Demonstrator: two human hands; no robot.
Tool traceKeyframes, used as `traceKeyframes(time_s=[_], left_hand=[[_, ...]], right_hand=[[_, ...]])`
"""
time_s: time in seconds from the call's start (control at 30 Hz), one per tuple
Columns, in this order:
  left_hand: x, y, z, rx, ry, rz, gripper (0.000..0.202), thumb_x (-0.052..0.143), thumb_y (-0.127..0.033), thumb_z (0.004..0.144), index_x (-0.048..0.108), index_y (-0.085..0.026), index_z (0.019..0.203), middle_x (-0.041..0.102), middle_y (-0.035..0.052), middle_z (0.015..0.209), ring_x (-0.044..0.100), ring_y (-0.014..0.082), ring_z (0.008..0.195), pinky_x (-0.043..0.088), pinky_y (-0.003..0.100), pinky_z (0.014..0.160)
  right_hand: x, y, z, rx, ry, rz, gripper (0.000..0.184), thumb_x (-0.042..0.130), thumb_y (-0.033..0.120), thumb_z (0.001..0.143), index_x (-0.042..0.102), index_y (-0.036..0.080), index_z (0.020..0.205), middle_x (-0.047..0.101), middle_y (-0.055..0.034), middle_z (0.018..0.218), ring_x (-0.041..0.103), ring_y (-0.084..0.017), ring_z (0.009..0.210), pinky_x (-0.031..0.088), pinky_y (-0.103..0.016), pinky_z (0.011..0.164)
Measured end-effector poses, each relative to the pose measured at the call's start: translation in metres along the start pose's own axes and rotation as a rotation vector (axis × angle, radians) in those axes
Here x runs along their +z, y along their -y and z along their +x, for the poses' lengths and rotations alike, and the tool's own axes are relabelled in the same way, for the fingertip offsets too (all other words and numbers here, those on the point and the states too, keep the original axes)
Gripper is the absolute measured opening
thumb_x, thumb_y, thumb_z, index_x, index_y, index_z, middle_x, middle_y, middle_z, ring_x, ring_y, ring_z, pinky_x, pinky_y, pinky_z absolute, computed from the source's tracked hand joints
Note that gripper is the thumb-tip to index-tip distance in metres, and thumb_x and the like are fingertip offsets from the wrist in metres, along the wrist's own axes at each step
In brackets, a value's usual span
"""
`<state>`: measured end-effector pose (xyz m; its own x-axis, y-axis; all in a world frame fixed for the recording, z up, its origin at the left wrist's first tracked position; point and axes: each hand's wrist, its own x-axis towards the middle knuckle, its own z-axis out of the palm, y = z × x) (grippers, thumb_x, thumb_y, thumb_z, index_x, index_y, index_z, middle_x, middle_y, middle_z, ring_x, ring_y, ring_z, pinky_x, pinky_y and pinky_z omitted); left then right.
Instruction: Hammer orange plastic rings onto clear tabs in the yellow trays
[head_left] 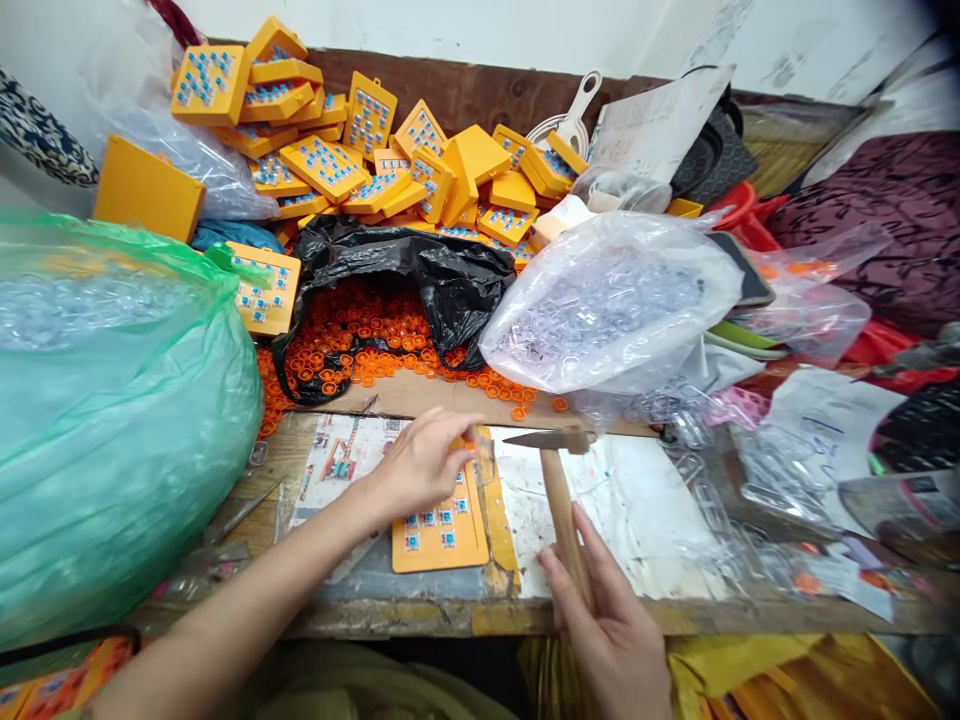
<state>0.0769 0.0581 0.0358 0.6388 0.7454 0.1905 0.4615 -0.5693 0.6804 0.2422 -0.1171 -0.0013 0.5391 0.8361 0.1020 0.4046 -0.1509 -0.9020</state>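
Right grip (pixel 611 620), at lower right of centre, is wrapped around the wooden handle of a hammer (pixel 557 495), low down, which probably leaves the head free to swing. Left grip (pixel 427 465), at the centre, hovers over the upper part of a yellow panel (pixel 442 545), thumb and fingers close together; whether they pinch anything I cannot tell. That panel lies flat near the tabletop's (pixel 375 618) front edge, likely for steady support. Orange rings (pixel 315 360) spill from a black bag (pixel 390 245) above, seemingly for easy reach.

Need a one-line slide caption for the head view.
Hammer in the right hand, left hand over a yellow panel, orange pieces in a black bag behind.
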Motion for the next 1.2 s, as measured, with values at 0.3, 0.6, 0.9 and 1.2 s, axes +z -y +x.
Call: traceKeyframes(time_s=[0.3, 0.6, 0.9, 1.2], left_hand=[[0.020, 0.007, -0.041, 0.154, -0.222, 0.040, 0.046, 0.056, -0.006, 0.083, 0.050, -0.012, 0.128, 0.068, 0.0084, 0.088, 0.062, 0.0210, 0.081, 0.054, 0.037, 0.074], [0.021, 0.006, -0.046, 0.121, -0.257, 0.007, 0.049, 0.056, -0.009, 0.085, 0.046, -0.017, 0.131, 0.069, 0.0065, 0.089, 0.063, 0.0205, 0.084, 0.055, 0.037, 0.078], [0.024, 0.007, -0.045, 0.103, -0.261, -0.003, 0.057, 0.060, -0.006, 0.082, 0.043, -0.018, 0.135, 0.071, 0.0056, 0.088, 0.064, 0.0206, 0.084, 0.055, 0.038, 0.079], [0.024, 0.007, -0.046, 0.034, -0.260, -0.057, 0.056, 0.060, -0.007, 0.081, 0.045, -0.019, 0.134, 0.072, 0.0038, 0.087, 0.064, 0.0193, 0.085, 0.055, 0.035, 0.080]], right_hand=[[-0.007, 0.006, -0.007, -0.460, 0.304, -0.280, 0.053, 0.054, 0.015, 0.091, 0.046, 0.032, 0.140, 0.065, 0.0000, 0.125, 0.067, -0.015, 0.106, 0.053, -0.017, 0.086], [-0.010, 0.009, -0.011, -0.455, 0.198, -0.201, 0.062, 0.056, 0.008, 0.088, 0.043, 0.037, 0.141, 0.063, 0.0041, 0.128, 0.066, -0.014, 0.106, 0.052, -0.021, 0.091], [-0.012, 0.011, -0.008, -0.429, 0.262, -0.199, 0.055, 0.053, 0.011, 0.089, 0.047, 0.033, 0.140, 0.069, 0.0003, 0.119, 0.069, -0.015, 0.099, 0.055, -0.017, 0.078], [-0.007, 0.015, -0.013, -0.304, 0.187, -0.158, 0.043, 0.057, 0.018, 0.088, 0.059, 0.030, 0.129, 0.071, -0.0026, 0.115, 0.070, -0.019, 0.096, 0.057, -0.026, 0.081]])
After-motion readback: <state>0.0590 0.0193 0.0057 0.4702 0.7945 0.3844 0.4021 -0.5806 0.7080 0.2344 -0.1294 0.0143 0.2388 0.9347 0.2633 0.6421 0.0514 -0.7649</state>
